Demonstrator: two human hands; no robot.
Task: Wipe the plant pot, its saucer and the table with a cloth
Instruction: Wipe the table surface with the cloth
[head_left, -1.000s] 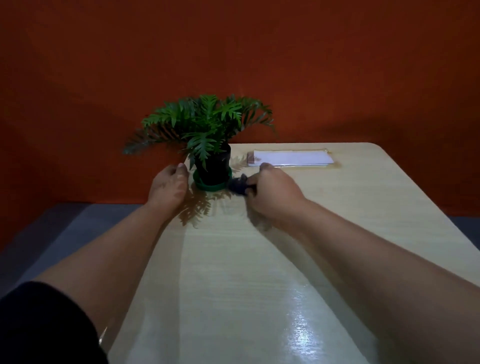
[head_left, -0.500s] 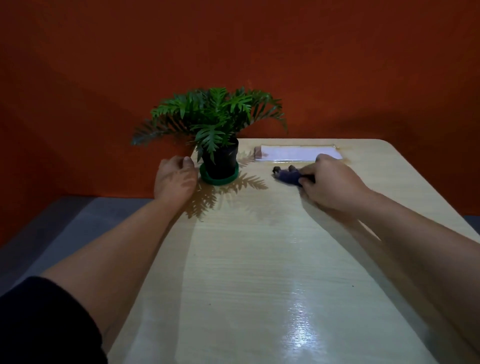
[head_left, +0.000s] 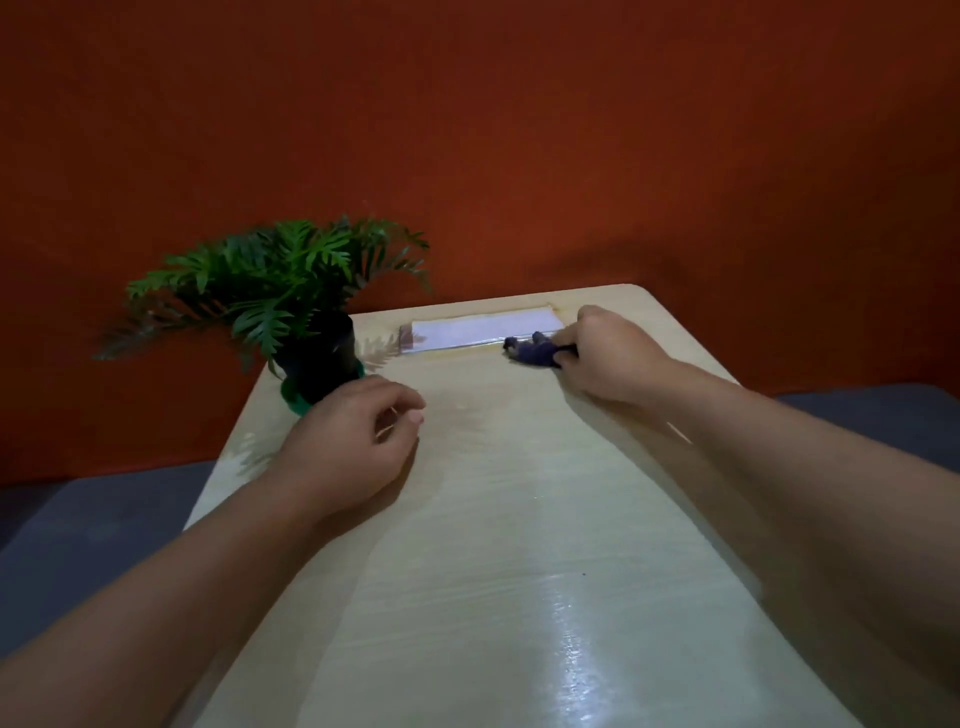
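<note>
Near the far edge of the table, my right hand grips a small dark purple cloth, fingers curled round it, pressing it down on the wood. The cloth lies just in front of a flat white packet that sits along the back edge. Off to the left, the black plant pot stands upright in its green saucer at the table's far left corner, green fronds spreading over it. My left hand rests on the table just in front of the saucer, fingers loosely curled and holding nothing. Behind the table rises an orange-red wall; grey floor shows at both sides.
</note>
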